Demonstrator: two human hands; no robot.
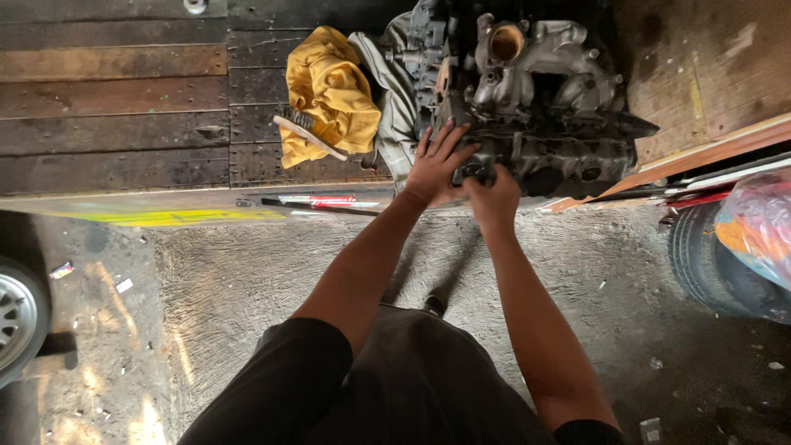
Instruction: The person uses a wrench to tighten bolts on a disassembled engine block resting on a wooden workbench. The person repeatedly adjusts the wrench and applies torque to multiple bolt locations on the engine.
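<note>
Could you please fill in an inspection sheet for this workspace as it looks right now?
Surface: dark wooden plank platform, worn and stained.
Job's things: grey metal engine block resting at the platform edge.
Clutter: yellow cloth with a brush on it; grey cloth; a red-and-white tool along the edge.
Hands: left hand spread flat on the engine; right hand gripping its lower edge.
Cables: nothing seen.
Surroundings: littered concrete floor, tyre, car wheel, plastic bag.
</note>
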